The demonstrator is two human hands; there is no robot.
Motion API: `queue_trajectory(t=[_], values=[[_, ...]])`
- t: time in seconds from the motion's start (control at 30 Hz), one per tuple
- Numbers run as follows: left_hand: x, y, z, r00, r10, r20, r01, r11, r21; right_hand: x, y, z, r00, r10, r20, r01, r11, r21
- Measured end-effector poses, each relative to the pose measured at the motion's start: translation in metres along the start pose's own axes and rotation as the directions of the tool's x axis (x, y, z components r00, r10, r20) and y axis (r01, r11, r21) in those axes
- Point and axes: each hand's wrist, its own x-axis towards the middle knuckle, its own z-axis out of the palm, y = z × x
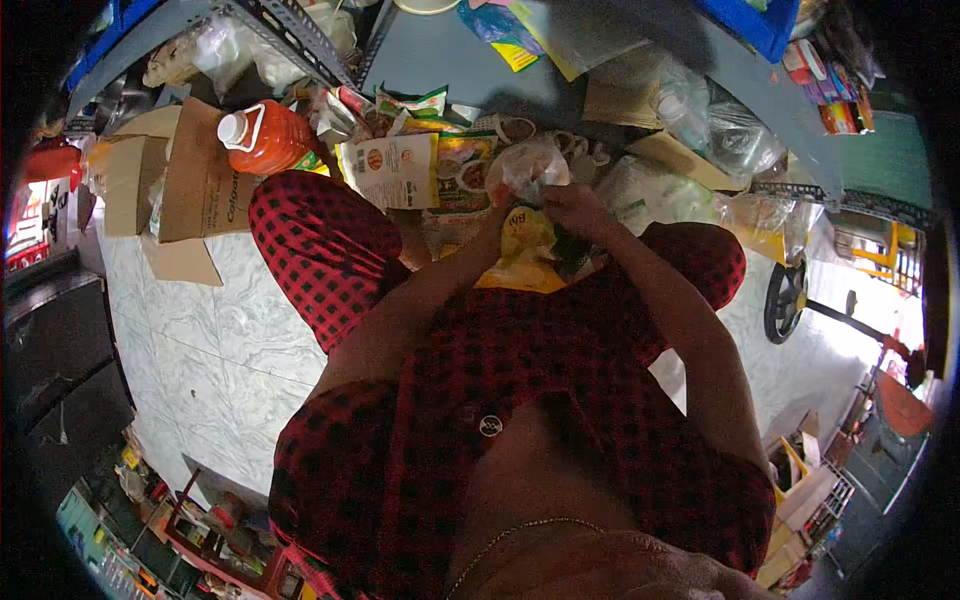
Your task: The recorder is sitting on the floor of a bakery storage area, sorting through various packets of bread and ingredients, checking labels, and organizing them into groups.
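Both my hands meet above my lap, at a clear plastic bag (529, 171) whose contents I cannot make out. My left hand (504, 204) touches the bag's near left edge, and my right hand (576, 210) pinches its right side. Just below them a yellow printed packet (525, 232) stands between my legs, with an orange-yellow piece (517, 277) under it. To the left lie a white packet with yellow edges (391, 171) and a packet with food pictures (463, 176). The fingertips are partly dark and hard to see.
An orange-red liquid in a plastic jug (274, 139) stands left beside an open cardboard box (202, 172). Clear plastic bags (660, 191) and a cardboard piece (686, 159) lie right. Metal shelving (427, 56) rises in front. A black wheel (786, 304) stands on the right.
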Motion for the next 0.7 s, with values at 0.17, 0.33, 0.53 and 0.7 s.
queue_trajectory(t=[0.17, 0.33, 0.53, 0.7], values=[[0.007, -0.006, -0.001, 0.993, 0.036, 0.111, -0.024, 0.994, -0.106, 0.003, -0.003, 0.004, 0.996, -0.002, 0.084, 0.006, 0.999, -0.046], [0.015, 0.002, 0.002, 0.981, -0.029, 0.189, 0.056, 0.989, -0.136, 0.003, -0.006, -0.007, 0.999, 0.017, 0.043, -0.021, 0.995, 0.094], [0.014, 0.000, -0.019, 0.904, 0.226, 0.362, -0.422, 0.343, 0.839, 0.008, 0.014, 0.003, 1.000, -0.021, 0.021, 0.013, 0.935, 0.355], [0.024, -0.010, 0.014, 0.991, 0.087, -0.101, -0.043, 0.925, 0.378, 0.004, 0.006, -0.020, 0.986, 0.110, 0.125, -0.092, 0.986, -0.136]])
